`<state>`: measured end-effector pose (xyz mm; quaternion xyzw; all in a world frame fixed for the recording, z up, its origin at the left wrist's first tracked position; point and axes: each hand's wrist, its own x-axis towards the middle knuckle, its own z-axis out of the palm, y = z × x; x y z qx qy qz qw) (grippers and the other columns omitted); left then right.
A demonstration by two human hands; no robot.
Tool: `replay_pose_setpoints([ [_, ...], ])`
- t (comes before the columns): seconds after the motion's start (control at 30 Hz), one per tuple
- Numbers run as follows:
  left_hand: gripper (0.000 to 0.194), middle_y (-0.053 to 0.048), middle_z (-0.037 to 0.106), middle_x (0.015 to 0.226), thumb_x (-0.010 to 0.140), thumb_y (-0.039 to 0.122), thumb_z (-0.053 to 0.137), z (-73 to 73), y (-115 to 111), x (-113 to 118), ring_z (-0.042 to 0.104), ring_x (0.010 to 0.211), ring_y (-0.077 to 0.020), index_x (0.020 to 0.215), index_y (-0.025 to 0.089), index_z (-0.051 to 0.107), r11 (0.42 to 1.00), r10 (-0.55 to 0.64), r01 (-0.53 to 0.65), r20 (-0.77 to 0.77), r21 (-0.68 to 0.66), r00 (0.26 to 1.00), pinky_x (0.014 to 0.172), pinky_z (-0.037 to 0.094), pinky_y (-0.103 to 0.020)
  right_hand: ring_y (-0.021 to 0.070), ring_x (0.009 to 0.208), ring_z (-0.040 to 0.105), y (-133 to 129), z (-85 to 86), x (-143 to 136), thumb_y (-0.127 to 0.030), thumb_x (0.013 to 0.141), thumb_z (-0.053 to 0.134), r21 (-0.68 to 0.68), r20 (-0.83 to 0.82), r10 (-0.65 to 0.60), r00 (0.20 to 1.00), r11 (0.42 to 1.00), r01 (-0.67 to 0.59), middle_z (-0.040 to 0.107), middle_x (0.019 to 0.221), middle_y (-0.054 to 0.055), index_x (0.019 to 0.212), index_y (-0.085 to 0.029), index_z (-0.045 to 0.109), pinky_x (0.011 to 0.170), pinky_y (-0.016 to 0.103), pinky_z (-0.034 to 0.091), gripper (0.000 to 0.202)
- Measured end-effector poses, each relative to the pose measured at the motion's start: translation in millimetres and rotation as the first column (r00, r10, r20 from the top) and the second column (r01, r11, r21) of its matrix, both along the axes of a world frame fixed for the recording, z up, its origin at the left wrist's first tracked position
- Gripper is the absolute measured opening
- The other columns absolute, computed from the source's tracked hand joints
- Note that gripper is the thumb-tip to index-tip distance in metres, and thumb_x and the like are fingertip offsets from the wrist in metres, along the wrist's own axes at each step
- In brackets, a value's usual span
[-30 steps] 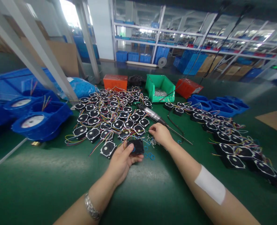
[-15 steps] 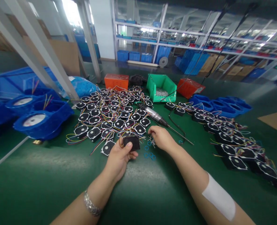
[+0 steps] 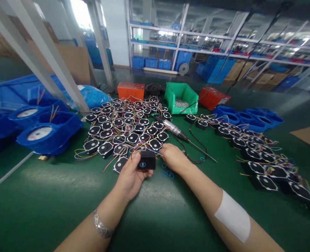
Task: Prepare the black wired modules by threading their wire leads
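Green worktop [image 3: 155, 217], single bin [image 3: 187, 109] at one o'clock: left hand [image 3: 130, 176] holds one black block [image 3: 149, 159], right hand's [image 3: 172, 158] contents I can't tell.

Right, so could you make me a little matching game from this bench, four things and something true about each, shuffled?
Things:
1. Rings
2. Driver
3. Bracelet
4. Black box

Facts:
A. In the left hand
B. Blue
C. Around the left wrist
D. Has a long, thin shaft

Pairs: 1-B, 2-D, 3-C, 4-A
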<state>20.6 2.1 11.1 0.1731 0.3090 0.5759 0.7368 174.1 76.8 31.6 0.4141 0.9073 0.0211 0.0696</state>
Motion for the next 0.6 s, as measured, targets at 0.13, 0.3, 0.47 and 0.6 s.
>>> replay_pose_setpoints([
  [0.13,0.024,-0.003,0.06,0.079,0.071,0.027,0.055,-1.0,-0.1,-0.4,0.057,0.058,-0.0146,0.092,0.019,0.049,1.0,-0.007,0.006,0.026,0.024,1.0,0.053,0.044,-0.025,0.0187,0.077,0.051,1.5,5.6,-3.9,-0.009,0.082,0.043,-0.057,0.056,0.025,0.998,0.998,-0.022,0.056,0.08,0.009,0.079,-0.01,0.061,0.069,0.025,0.039,0.017],
  [0.3,0.028,-0.003,0.061,0.085,0.059,0.011,0.063,0.0,-0.4,0.0,0.058,0.077,-0.0161,0.085,0.017,0.056,0.999,0.002,-0.003,0.04,0.035,0.999,0.069,0.046,-0.028,0.0203,0.077,0.056,0.0,20.7,-15.8,-0.003,0.076,0.042,-0.165,0.14,0.002,0.99,0.986,0.021,0.06,0.082,0.011,0.083,-0.01,0.062,0.067,0.024,0.042,0.022],
  [0.47,0.024,0.0,0.059,0.071,0.054,0.015,0.07,-3.1,-1.8,1.9,0.055,0.073,-0.0134,0.076,0.016,0.059,1.0,-0.009,0.01,-0.027,0.016,1.0,0.071,0.044,-0.029,0.0239,0.073,0.058,0.6,25.3,-18.7,-0.003,0.069,0.049,-0.218,0.185,-0.046,0.982,0.972,0.087,0.061,0.077,0.013,0.078,-0.008,0.062,0.061,0.025,0.044,0.016],
  [0.6,0.025,0.0,0.058,0.072,0.052,0.017,0.073,-4.0,-3.6,2.7,0.053,0.068,-0.0098,0.074,0.015,0.061,1.0,0.017,-0.015,-0.103,0.021,0.995,0.067,0.041,-0.022,0.0259,0.077,0.057,1.3,18.6,-11.2,-0.002,0.068,0.049,-0.183,0.116,-0.111,0.987,0.974,0.131,0.059,0.08,0.017,0.079,-0.006,0.061,0.066,0.028,0.043,0.017],
])
